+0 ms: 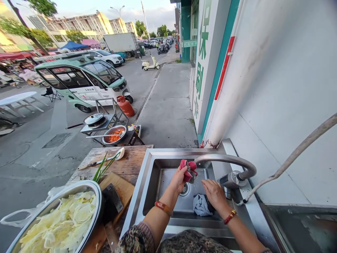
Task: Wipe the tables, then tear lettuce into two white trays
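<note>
We look partway: our left hand (pixel 179 179) grips a bunched red-and-grey cloth (pixel 189 171) by the curved metal faucet (pixel 229 159) over the rectangular stainless-steel sink (pixel 173 153), right hand (pixel 216 194) loose, seemingly empty, crumpled pale-grey cloth (pixel 201 205) inside apparently left.

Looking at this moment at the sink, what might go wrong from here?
The grey cloth lies in the sink near the drain; it could slide over and slow drainage.
The left hand holds the red-and-grey cloth close to the faucet spout, so water might splash the sleeve.
The uncovered bowl of pale cut vegetables stands beside the sink, so drips may land in it.
</note>
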A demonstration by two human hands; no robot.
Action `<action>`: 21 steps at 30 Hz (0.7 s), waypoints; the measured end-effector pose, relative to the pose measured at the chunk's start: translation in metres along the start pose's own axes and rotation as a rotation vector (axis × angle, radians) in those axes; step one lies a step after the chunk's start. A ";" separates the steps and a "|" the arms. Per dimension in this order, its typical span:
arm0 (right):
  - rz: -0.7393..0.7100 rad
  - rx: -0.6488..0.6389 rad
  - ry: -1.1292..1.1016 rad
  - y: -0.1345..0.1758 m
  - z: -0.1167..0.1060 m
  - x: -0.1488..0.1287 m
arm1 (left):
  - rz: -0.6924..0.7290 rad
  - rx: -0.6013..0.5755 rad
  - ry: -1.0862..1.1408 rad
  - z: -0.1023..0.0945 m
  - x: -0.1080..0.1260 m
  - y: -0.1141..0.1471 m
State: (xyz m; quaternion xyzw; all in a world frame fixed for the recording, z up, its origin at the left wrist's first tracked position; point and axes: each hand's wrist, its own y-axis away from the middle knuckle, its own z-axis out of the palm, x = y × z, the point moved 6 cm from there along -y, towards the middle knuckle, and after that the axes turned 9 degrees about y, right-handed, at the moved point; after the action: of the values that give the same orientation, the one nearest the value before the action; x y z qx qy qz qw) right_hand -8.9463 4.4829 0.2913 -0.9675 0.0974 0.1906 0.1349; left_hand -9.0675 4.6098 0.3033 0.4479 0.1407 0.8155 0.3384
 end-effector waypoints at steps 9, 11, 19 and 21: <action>0.035 0.057 -0.032 -0.002 0.017 0.011 | 0.022 -0.024 0.022 0.002 -0.004 -0.012; 0.029 0.030 -0.009 0.006 0.029 0.012 | 0.034 -0.024 0.029 0.001 -0.006 -0.014; 0.110 0.072 -0.310 -0.018 0.011 0.018 | 0.026 -0.014 0.018 0.012 -0.005 -0.007; 0.204 0.105 -0.453 -0.027 0.013 0.022 | 0.016 -0.008 0.019 0.016 -0.004 -0.006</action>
State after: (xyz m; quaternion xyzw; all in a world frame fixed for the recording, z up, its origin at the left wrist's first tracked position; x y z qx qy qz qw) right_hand -8.9247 4.5091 0.2768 -0.8768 0.1718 0.4099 0.1835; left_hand -9.0505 4.6098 0.3062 0.4397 0.1372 0.8230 0.3325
